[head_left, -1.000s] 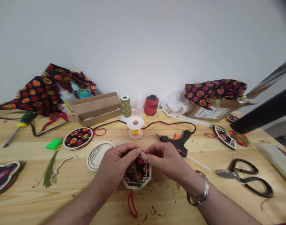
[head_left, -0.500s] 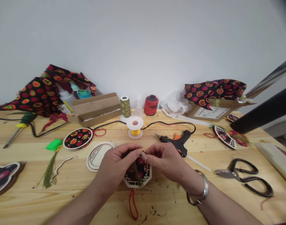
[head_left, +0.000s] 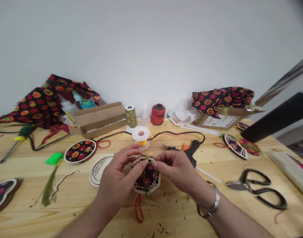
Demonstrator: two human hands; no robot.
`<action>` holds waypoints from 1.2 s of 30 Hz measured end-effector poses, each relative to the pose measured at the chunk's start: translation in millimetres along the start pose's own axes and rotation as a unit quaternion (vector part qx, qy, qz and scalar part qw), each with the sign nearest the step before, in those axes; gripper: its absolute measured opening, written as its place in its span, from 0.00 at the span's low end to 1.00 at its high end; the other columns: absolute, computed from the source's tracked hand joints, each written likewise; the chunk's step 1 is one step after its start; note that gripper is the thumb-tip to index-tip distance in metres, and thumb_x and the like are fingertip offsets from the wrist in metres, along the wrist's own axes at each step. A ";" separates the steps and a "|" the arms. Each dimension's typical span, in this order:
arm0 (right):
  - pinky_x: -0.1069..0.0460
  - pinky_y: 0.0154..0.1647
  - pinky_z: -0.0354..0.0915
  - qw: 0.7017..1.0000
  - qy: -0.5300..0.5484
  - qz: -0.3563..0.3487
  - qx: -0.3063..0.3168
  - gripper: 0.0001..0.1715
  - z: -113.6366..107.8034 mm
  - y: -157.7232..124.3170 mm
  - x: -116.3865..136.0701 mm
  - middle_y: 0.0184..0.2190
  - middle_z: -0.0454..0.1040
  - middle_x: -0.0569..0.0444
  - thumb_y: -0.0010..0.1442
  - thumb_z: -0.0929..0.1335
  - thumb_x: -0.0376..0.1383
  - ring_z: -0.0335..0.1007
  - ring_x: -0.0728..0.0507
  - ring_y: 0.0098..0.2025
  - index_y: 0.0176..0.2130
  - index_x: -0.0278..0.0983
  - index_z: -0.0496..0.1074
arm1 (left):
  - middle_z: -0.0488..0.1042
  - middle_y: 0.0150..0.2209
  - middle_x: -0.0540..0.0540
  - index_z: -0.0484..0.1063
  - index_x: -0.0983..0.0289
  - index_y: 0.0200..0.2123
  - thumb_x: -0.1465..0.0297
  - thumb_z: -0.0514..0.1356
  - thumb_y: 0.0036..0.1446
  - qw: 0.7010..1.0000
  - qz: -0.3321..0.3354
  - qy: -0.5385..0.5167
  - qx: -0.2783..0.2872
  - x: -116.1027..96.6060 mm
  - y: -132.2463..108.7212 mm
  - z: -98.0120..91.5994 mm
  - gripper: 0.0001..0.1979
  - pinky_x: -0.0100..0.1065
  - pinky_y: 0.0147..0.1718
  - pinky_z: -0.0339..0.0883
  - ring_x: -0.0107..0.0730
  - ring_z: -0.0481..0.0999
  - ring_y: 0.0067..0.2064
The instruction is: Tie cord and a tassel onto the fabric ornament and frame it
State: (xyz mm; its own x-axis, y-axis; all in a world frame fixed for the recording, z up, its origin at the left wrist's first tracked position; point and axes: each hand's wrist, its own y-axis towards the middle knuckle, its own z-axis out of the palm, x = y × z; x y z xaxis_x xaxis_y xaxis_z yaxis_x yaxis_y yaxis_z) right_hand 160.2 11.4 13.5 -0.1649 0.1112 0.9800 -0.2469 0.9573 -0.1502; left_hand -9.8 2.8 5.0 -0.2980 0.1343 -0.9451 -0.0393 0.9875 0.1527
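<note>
Between my hands is an octagonal pendant (head_left: 155,180) with a pale wooden lattice frame and dark flower-patterned fabric. A yellow thread knot (head_left: 147,157) sits at its far edge, and an olive tassel (head_left: 144,185) lies over its face. A red cord loop (head_left: 139,210) hangs from the near edge. My left hand (head_left: 120,173) holds the pendant's left side, thumb on the rim near the knot and index finger lifted away. My right hand (head_left: 175,167) is closed, thumb and index finger pinching at the far right edge beside the knot; any thread end between them is hidden.
A yellow thread spool (head_left: 141,134) stands just beyond my hands, with a black glue gun (head_left: 191,153) to its right. Scissors (head_left: 250,185) lie at the right. A round wooden frame (head_left: 95,172) and a round fabric pendant (head_left: 80,152) are at the left.
My left index finger has lifted away from the knot, uncovering more of the pendant's upper left. My right hand keeps its pinch. The view has shifted slightly.
</note>
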 end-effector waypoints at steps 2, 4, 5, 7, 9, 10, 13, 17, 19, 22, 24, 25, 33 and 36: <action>0.56 0.25 0.58 1.000 0.021 -0.006 -0.013 0.11 0.2 -0.3 0.6 0.23 0.71 0.56 0.51 0.69 0.39 0.61 0.52 0.24 0.27 0.32 0.72 | 0.68 0.51 0.56 0.70 0.60 0.32 0.66 0.63 0.49 0.987 0.103 0.109 -0.048 2.0 -1.2 0.4 0.08 0.47 0.50 0.62 0.45 0.68 0.52; 0.56 0.24 0.58 0.999 0.031 -0.010 -0.022 0.11 1.0 -0.4 1.0 0.23 0.70 0.57 0.51 0.69 0.39 0.61 0.52 0.24 0.27 0.32 0.71 | 0.66 0.51 0.57 0.68 0.60 0.32 0.69 0.63 0.48 0.962 0.179 0.191 -0.080 3.1 -2.4 0.6 0.08 0.49 0.52 0.59 0.45 0.66 0.53; 0.56 0.24 0.58 0.999 0.032 -0.013 -0.025 0.11 1.6 -0.4 1.1 0.22 0.69 0.57 0.52 0.69 0.39 0.61 0.52 0.24 0.26 0.33 0.71 | 0.65 0.51 0.58 0.68 0.60 0.32 0.70 0.63 0.48 0.950 0.207 0.216 -0.089 3.3 -2.9 0.6 0.08 0.49 0.51 0.59 0.46 0.65 0.53; 0.56 0.25 0.58 0.999 0.034 -0.017 -0.027 0.11 2.9 -0.3 1.3 0.22 0.69 0.57 0.52 0.69 0.39 0.61 0.52 0.24 0.26 0.33 0.70 | 0.64 0.51 0.59 0.68 0.61 0.33 0.71 0.63 0.48 0.930 0.250 0.250 -0.100 3.0 -3.5 0.4 0.08 0.51 0.51 0.58 0.48 0.64 0.53; 0.56 0.25 0.59 0.999 0.035 -0.018 -0.026 0.10 4.2 -0.6 1.5 0.23 0.70 0.57 0.52 0.69 0.39 0.62 0.52 0.24 0.26 0.33 0.71 | 0.64 0.51 0.60 0.69 0.61 0.32 0.73 0.63 0.48 0.913 0.278 0.280 -0.107 2.5 -3.6 0.1 0.07 0.53 0.51 0.57 0.50 0.62 0.53; 0.56 0.25 0.59 0.999 0.033 -0.016 -0.027 0.10 4.8 -0.8 1.6 0.24 0.71 0.56 0.52 0.69 0.39 0.62 0.51 0.24 0.27 0.33 0.71 | 0.64 0.50 0.60 0.69 0.61 0.32 0.74 0.63 0.48 0.905 0.288 0.291 -0.111 2.3 -3.4 -0.1 0.07 0.54 0.52 0.55 0.51 0.62 0.53; 0.56 0.26 0.60 0.999 0.027 -0.015 -0.033 0.10 5.4 -1.7 1.5 0.24 0.72 0.55 0.52 0.69 0.39 0.63 0.51 0.25 0.28 0.33 0.71 | 0.64 0.50 0.60 0.70 0.60 0.32 0.75 0.63 0.48 0.889 0.315 0.306 -0.131 2.6 -2.3 -0.3 0.07 0.57 0.53 0.53 0.53 0.62 0.53; 0.56 0.26 0.60 0.999 0.035 -0.025 -0.034 0.10 4.7 -2.2 0.3 0.24 0.72 0.55 0.52 0.69 0.39 0.63 0.51 0.25 0.28 0.33 0.72 | 0.65 0.49 0.61 0.71 0.61 0.31 0.77 0.63 0.47 0.878 0.334 0.311 -0.141 3.8 -1.4 -0.7 0.08 0.57 0.53 0.54 0.54 0.62 0.53; 0.56 0.26 0.60 0.998 0.035 -0.028 -0.034 0.10 4.4 -1.9 -0.3 0.24 0.72 0.56 0.53 0.69 0.39 0.63 0.51 0.25 0.28 0.33 0.71 | 0.65 0.49 0.62 0.71 0.62 0.31 0.77 0.63 0.47 0.877 0.338 0.313 -0.138 3.9 -1.2 -1.0 0.07 0.57 0.52 0.54 0.54 0.62 0.53; 0.56 0.26 0.60 0.998 0.039 -0.032 -0.034 0.09 4.4 -1.1 -0.9 0.24 0.71 0.57 0.52 0.69 0.38 0.63 0.51 0.25 0.28 0.34 0.71 | 0.66 0.48 0.62 0.71 0.62 0.31 0.78 0.62 0.47 0.876 0.342 0.312 -0.136 3.0 -0.9 -0.7 0.07 0.57 0.53 0.54 0.53 0.63 0.52; 0.56 0.26 0.60 0.998 0.039 -0.036 -0.036 0.09 4.6 -0.5 -1.3 0.24 0.71 0.57 0.53 0.69 0.38 0.63 0.51 0.24 0.28 0.34 0.71 | 0.67 0.48 0.61 0.71 0.63 0.30 0.78 0.62 0.47 0.878 0.342 0.307 -0.134 1.9 -1.1 -0.3 0.07 0.57 0.53 0.54 0.53 0.63 0.52; 0.56 0.26 0.61 0.998 0.036 -0.037 -0.039 0.09 4.6 -0.2 -1.6 0.24 0.71 0.57 0.53 0.69 0.39 0.64 0.51 0.24 0.28 0.34 0.71 | 0.67 0.48 0.61 0.71 0.62 0.30 0.78 0.62 0.47 0.881 0.340 0.302 -0.131 1.3 -1.4 -0.3 0.07 0.56 0.53 0.54 0.52 0.63 0.52; 0.55 0.25 0.61 0.997 -0.007 -0.046 -0.068 0.10 3.2 1.5 -6.9 0.23 0.71 0.56 0.54 0.68 0.40 0.64 0.51 0.24 0.28 0.35 0.70 | 0.71 0.43 0.56 0.70 0.60 0.31 0.76 0.59 0.51 0.953 0.229 0.193 -0.052 -1.8 -10.0 -2.2 0.05 0.40 0.45 0.64 0.40 0.72 0.45; 0.56 0.24 0.60 0.995 -0.021 -0.053 -0.076 0.11 2.4 1.5 -7.5 0.23 0.70 0.56 0.54 0.68 0.40 0.63 0.51 0.24 0.28 0.35 0.70 | 0.76 0.39 0.54 0.71 0.58 0.31 0.74 0.59 0.51 0.974 0.167 0.144 -0.041 -2.6 -12.6 -1.9 0.05 0.37 0.43 0.66 0.40 0.74 0.42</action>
State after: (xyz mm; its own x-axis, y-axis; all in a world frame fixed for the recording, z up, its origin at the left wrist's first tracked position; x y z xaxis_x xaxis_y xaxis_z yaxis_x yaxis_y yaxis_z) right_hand 158.8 11.3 5.6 -0.1867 -0.0005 0.9824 -0.1180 0.9928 -0.0219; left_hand -10.3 -10.2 6.1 -0.5628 0.4069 -0.7195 0.0336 0.8810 0.4719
